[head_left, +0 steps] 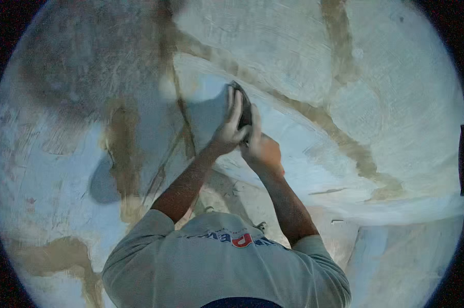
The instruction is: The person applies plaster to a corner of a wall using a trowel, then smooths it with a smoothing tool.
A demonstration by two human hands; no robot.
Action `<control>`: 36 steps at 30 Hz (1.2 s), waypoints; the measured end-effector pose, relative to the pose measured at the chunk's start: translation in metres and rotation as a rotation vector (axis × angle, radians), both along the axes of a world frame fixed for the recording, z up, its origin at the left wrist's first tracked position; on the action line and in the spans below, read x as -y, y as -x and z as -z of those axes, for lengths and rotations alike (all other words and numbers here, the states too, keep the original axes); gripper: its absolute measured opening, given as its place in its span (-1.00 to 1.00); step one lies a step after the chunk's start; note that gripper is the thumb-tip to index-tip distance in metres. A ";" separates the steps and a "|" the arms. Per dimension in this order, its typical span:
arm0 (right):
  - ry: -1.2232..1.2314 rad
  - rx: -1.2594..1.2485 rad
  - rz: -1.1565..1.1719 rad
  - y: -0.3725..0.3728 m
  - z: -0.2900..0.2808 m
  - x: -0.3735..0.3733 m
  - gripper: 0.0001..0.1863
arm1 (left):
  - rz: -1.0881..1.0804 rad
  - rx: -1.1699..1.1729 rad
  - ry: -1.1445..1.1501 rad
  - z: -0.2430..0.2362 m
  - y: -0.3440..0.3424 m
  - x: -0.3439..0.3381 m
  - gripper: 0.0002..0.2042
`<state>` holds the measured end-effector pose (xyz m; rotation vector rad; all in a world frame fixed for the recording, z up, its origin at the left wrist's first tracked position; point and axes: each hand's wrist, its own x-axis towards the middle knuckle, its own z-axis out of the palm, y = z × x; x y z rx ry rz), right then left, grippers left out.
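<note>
My left hand (230,123) and my right hand (260,149) are together at the middle of the view, on a dark flat hand tool (244,110), perhaps a trowel. My left fingers lie pressed along it, pointing up. My right hand grips its lower part, slightly blurred. The tool is against a pale plastered surface (299,66), just below a slanting brown band (319,118). A grey shadow spreads left of my hands. My fingers hide much of the tool.
The plastered surface has more brown patches (121,149) at left, top and lower left, and a dark blotchy area at upper left. A thin crack runs down the middle. A paler, smooth section (386,256) lies at lower right beyond an edge.
</note>
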<state>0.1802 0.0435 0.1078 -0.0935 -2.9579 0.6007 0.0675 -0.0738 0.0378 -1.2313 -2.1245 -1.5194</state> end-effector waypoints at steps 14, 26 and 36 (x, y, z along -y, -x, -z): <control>-0.053 -0.178 0.044 0.009 0.015 0.014 -0.11 | 0.034 -0.004 0.017 -0.015 0.013 0.018 -0.05; 0.001 -0.029 0.012 0.000 -0.006 0.015 -0.15 | 0.010 -0.100 -0.009 -0.011 0.006 0.012 -0.06; 0.122 -0.083 0.087 -0.023 -0.001 0.006 -0.18 | 0.115 -0.010 0.093 -0.023 -0.015 0.001 -0.02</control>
